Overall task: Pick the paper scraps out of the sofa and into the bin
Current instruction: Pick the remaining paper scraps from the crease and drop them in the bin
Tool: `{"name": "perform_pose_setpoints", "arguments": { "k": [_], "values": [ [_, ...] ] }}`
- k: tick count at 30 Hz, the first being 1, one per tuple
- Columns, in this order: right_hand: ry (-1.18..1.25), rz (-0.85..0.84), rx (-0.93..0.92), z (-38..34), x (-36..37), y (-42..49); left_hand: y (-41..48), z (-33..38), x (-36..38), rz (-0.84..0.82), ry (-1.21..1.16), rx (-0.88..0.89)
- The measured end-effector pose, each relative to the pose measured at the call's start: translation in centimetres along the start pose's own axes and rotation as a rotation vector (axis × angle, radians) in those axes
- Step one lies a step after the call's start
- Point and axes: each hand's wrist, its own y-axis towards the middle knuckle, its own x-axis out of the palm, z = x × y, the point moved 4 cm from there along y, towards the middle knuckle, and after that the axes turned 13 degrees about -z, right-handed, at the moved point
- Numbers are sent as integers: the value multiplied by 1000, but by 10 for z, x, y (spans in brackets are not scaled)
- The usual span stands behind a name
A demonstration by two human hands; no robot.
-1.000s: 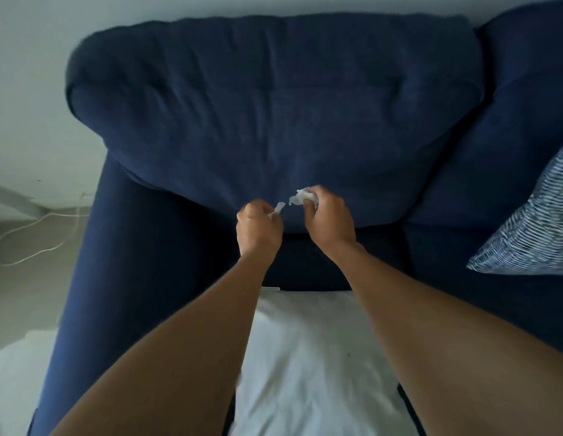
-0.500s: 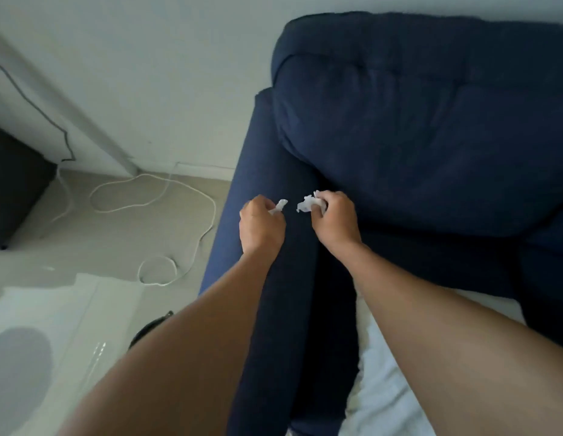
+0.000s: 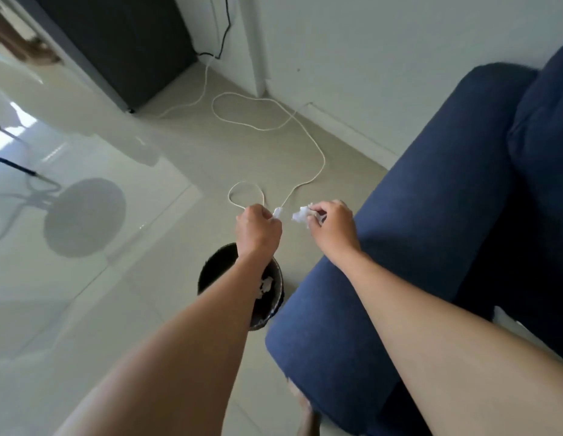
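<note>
White cord (image 3: 308, 133) on floor, dark cabinet (image 3: 123, 42) nearby

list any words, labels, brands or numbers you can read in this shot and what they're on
None: no readable text anywhere in the head view.
Paper scraps in the left hand and the right hand: plain white, no print visible.
Black bin: no label showing.
Blue sofa, white cable and dark cabinet: no marks or tags visible.
</note>
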Motion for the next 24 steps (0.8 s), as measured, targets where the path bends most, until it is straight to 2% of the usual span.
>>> {"name": "perform_pose_setpoints", "arguments": {
  "k": [8,10,13,15,19,24],
  "values": [
    [11,-206,3,-36,106,3,-1,-99,-47,30,-48,-254],
    [16,-251,15,-44,119,3,0,-112,-54,29,-41,-304],
    [-44,-429,51,-54,130,-1,1,-125,-59,-26,17,-410],
    [-79,-488,85,-53,129,-3,-1,-130,-60,-60,49,-467],
    [-97,-437,118,-38,108,-3,-3,-115,-55,-84,86,-422],
    [-119,-327,122,-12,61,-11,-13,-58,-20,-158,304,-239]
  ]
}}
